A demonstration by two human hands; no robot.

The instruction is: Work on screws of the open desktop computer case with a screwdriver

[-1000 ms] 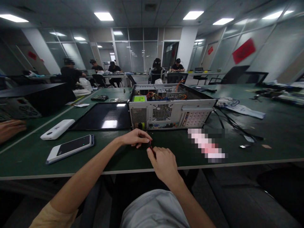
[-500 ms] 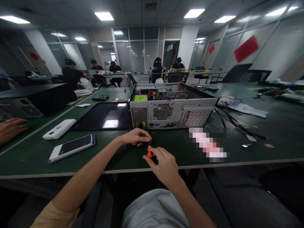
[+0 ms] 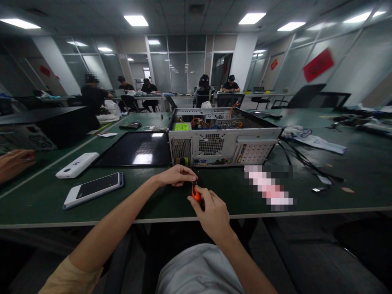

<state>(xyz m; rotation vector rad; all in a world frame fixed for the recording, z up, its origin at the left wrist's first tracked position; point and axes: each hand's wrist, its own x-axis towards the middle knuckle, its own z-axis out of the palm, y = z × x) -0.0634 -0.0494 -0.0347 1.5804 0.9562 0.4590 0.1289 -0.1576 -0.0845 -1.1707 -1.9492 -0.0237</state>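
Observation:
My right hand (image 3: 212, 208) is closed around the orange and black handle of a screwdriver (image 3: 196, 193), its tip pointing up and away from me. Just beyond it, my left hand (image 3: 179, 176) pinches thumb and fingers together at the screwdriver's tip; whatever sits between them is too small to make out. Both hands are above the front part of the green table (image 3: 147, 206). Behind them lies an opened computer case (image 3: 228, 143) on its side, rear panel facing me, with coloured wires and a green-labelled power supply inside.
A black side panel (image 3: 131, 150) lies left of the case. Nearer are a white power bank (image 3: 77, 165) and a phone-like device (image 3: 93, 190). Another person's hand (image 3: 16, 163) rests at the far left by a second case (image 3: 45, 126). Black cables (image 3: 301, 160) spread at right.
The screwdriver has tilted slightly and shows more of its orange and black handle. My left fingers have shifted a little to the right, still pinched at its tip.

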